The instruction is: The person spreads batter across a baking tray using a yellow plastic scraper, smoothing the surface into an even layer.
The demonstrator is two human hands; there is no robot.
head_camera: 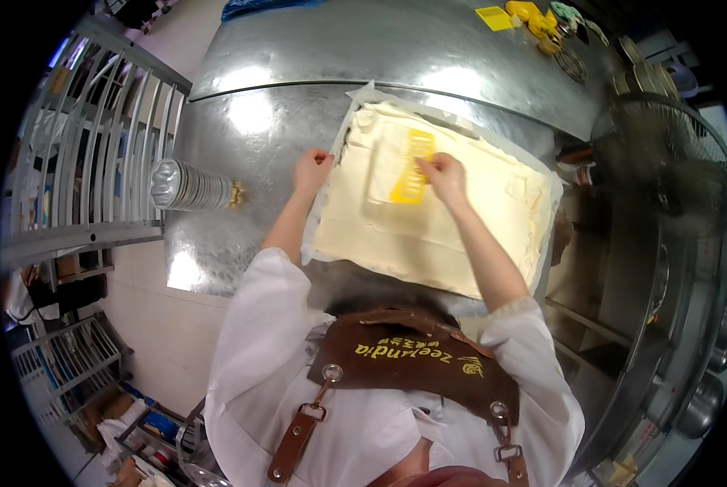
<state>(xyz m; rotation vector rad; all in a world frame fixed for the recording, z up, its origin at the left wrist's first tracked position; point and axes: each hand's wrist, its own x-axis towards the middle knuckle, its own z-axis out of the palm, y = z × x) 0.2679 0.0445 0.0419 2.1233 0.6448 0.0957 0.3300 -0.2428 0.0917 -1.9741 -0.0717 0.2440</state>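
A large rectangular sheet covered in pale cream (345,225) lies on baking paper (552,189) on the steel table, slightly turned. My right hand (445,176) pinches a flat plastic scraper (407,176) with a yellow printed band, held over the cream left of centre. Motion blur leaves it uncertain whether the scraper's edge touches the cream. At the left side of the sheet, my left hand (313,170) has its fingers curled against the paper's edge and appears to pinch it. The cream looks ridged along the right and far edges.
A stack of foil cups (193,185) lies sideways on the steel table (247,146) to the left, beside a metal rack (95,146). A fan (664,158) stands at right. Yellow items (531,18) and a whisk (570,65) lie far right. Another person's sleeve (25,298) shows at far left.
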